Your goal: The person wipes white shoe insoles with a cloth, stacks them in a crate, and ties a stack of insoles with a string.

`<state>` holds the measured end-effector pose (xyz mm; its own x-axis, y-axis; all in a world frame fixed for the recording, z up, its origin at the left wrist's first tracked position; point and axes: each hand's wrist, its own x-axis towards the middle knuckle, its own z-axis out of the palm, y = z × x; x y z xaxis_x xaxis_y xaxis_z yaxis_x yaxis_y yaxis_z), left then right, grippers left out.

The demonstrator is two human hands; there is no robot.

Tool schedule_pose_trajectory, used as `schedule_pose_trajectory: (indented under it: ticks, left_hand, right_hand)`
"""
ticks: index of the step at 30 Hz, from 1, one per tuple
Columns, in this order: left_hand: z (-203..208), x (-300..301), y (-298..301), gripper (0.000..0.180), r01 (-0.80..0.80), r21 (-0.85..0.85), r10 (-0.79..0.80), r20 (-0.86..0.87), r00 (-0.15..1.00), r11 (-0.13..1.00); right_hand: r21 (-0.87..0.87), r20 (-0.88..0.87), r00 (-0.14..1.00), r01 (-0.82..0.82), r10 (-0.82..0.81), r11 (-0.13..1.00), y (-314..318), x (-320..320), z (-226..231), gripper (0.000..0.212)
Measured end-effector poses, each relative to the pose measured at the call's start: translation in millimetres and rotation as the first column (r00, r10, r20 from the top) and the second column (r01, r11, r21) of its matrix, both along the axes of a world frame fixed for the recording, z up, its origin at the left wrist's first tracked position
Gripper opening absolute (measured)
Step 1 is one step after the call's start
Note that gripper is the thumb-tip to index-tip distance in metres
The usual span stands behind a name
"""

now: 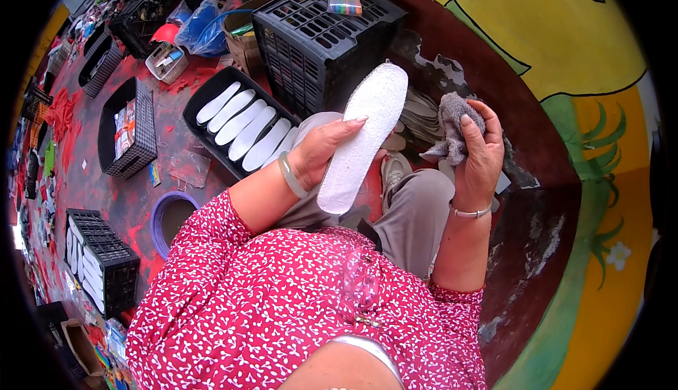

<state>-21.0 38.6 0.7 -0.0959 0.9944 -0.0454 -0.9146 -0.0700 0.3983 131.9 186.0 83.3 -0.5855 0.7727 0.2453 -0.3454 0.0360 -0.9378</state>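
Observation:
My left hand [321, 148] grips a long white shoe insole [366, 136] by its side, holding it up over my lap with the toe end pointing away. My right hand [480, 151] is closed around a crumpled grey cloth [452, 127], held just to the right of the insole and apart from it. A pale bangle sits on my left wrist and a thin bracelet on my right. Below the hands are my grey trousers and a shoe [393, 171].
A black tray [206, 100] holding several white insoles lies on the floor to the left. An upturned black crate [318, 37] stands ahead. More black crates [127, 132], a purple bucket [169, 215] and red scraps lie at left. A painted wall [586, 107] runs along the right.

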Motion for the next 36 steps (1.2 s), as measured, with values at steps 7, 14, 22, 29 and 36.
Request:
schedule_pose_trajectory:
  ticks: [7,14,22,29,36]
  left_hand:
    - [0.8,0.4,5.3,0.041,-0.003,-0.016,0.002,-0.057,0.998,1.0]
    - [6.8,-7.0,21.1,0.045,-0.244,0.078,0.235,0.107,0.966,0.967]
    - [16.0,-37.2,29.7,0.043,-0.546,0.028,0.525,0.238,0.817,0.837]
    - [12.4,-40.4,28.7,0.039,-0.511,-0.247,0.564,0.244,0.789,0.823]
    - [5.6,-113.4,-23.6,0.043,-0.41,0.085,0.326,0.473,0.819,0.908]
  right_hand:
    - [0.298,0.029,0.998,-0.055,0.049,0.953,-4.8,-36.0,-19.4,0.028]
    - [0.492,0.183,0.982,-0.129,0.043,0.861,-36.7,-31.9,-42.4,0.025]
    - [0.571,0.381,0.916,-0.34,0.126,0.747,-78.5,-2.0,-41.1,0.029]
    - [0.935,0.224,0.974,-0.225,0.036,0.274,-91.0,-18.5,-20.3,0.031]
    - [0.888,0.323,0.934,-0.243,-0.154,0.39,-60.8,-10.5,-55.9,0.031]
